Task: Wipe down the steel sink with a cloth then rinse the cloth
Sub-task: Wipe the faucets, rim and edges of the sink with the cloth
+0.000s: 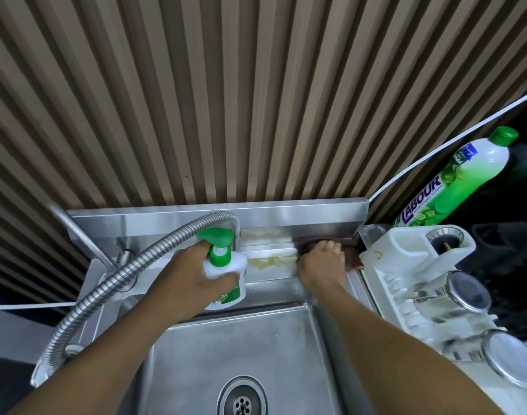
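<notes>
Head view: the steel sink (232, 348) is shown from above, with its back ledge ahead of both hands. A pump bottle (226, 265) is gripped by the left hand (196, 280). The cloth (351, 260), long axis along the ledge, is gripped by the right hand (322, 265) at the right corner. Yellowish residue (271, 260) lies between the hands, nearer the right.

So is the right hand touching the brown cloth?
Touching. The head view shows the right hand pressed on the brown cloth, fingers bent over it, on the sink's back ledge.
</notes>
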Demonstrator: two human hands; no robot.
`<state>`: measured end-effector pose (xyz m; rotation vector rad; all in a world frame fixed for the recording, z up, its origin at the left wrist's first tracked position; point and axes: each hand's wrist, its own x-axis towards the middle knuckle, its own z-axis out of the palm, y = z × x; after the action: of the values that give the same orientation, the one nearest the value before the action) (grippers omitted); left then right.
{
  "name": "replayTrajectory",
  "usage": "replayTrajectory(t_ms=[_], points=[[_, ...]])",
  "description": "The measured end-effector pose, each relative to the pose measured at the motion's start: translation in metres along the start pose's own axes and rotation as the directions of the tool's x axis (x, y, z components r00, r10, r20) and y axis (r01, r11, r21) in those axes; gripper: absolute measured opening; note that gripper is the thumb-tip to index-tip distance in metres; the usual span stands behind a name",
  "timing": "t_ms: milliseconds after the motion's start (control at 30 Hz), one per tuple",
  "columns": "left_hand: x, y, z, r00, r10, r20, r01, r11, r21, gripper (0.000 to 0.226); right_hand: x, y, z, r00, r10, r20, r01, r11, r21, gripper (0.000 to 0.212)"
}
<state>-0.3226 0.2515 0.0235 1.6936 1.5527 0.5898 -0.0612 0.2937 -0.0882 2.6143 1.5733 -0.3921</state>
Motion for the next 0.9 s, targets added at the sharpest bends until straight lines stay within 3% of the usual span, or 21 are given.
replayTrajectory(t_ms=[100,267,400,500,667,800,900], points=[[-0.002,-0.001,0.001,1.000,0.004,-0.001,-0.004,1.000,-0.007,0.026,-0.028,-0.024,0.015,0.972,-0.233,-0.027,0.232,0.972,-0.034,0.069],[0.000,-0.004,-0.001,1.000,-0.014,-0.004,0.013,1.000,-0.021,0.029,-0.050,-0.047,0.026,0.927,-0.373,-0.044,0.374,0.927,0.026,0.062],[0.000,-0.005,0.001,1.000,-0.018,-0.004,0.018,1.000,-0.026,0.029,-0.080,-0.034,0.051,0.840,-0.533,-0.102,0.531,0.846,-0.050,0.059],[0.001,-0.006,-0.001,1.000,-0.026,0.001,0.026,0.999,-0.033,0.028,-0.074,-0.011,0.060,0.868,-0.475,-0.144,0.470,0.880,-0.067,0.060],[0.002,-0.007,0.000,1.000,-0.019,0.000,0.018,0.999,-0.038,0.027,-0.050,-0.036,0.044,0.939,-0.272,-0.211,0.296,0.950,0.095,0.052],[0.001,-0.010,0.000,1.000,-0.016,0.003,0.016,0.999,-0.029,0.028,-0.045,-0.061,0.043,0.915,-0.285,-0.285,0.342,0.924,0.173,0.041],[0.002,-0.011,0.000,1.000,-0.020,0.003,0.020,1.000,-0.023,0.029,-0.042,-0.056,0.049,0.884,-0.374,-0.280,0.422,0.896,0.140,0.046]])
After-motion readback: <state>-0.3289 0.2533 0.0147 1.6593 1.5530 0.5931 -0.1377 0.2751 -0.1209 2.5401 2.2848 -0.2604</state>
